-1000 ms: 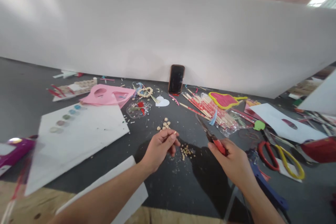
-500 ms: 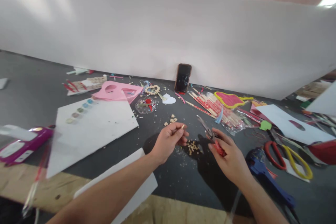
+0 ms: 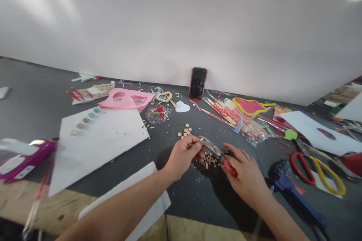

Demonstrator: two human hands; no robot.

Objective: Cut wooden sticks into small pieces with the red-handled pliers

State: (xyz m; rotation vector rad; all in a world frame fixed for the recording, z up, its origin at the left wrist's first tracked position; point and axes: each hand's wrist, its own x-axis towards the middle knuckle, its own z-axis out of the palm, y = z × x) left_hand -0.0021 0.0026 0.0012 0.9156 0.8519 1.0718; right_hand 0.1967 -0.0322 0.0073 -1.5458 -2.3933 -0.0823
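Note:
My left hand pinches a short piece of thin wooden stick between thumb and fingers; only its pale tip shows. My right hand is closed around the red handles of a pair of pliers. The metal jaws of the pliers reach the tip of the stick at my left fingertips; whether they grip it I cannot tell. Under the pliers lies a scatter of small cut wooden bits. Just beyond my left hand sits a cluster of small flower-shaped wooden pieces.
A phone leans against the white board at the back. Right of it lie chopsticks in plastic, scissors and a blue glue gun. At left are a white sheet, pink paper and a purple tool.
The pliers have moved left with my right hand, from apart to right at the stick in my left fingers. My left hand has barely moved.

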